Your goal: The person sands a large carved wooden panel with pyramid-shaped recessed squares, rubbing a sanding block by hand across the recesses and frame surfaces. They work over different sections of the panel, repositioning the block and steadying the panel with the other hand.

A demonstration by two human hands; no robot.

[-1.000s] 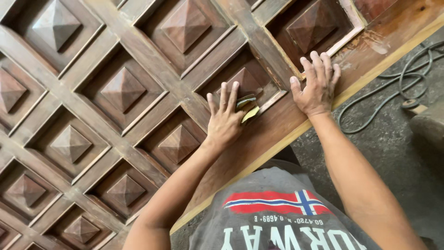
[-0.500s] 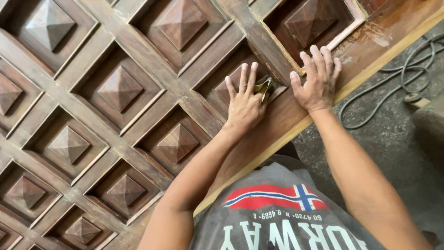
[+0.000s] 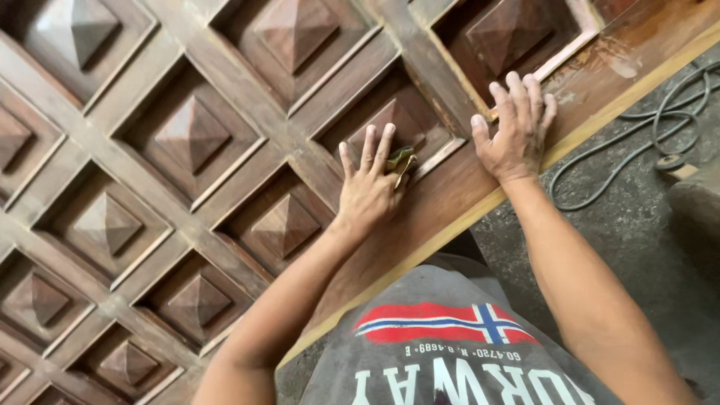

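Observation:
A large brown wooden door with raised pyramid panels lies flat in front of me. My left hand presses a small folded piece of yellowish sandpaper against the moulding beside one panel, fingers spread over it. Flat on the door's outer rail near the edge rests my right hand, fingers apart and holding nothing. A patch of paler, bare wood shows on the rail just beyond that hand.
The door's long edge runs diagonally from upper right to lower left, right above my grey shirt. Beyond it is a grey concrete floor with a coiled grey cable and a small plug-like part.
My left hand slid the sandpaper up and to the right along the moulding, then back down to the left. The right hand stayed planted on the rail.

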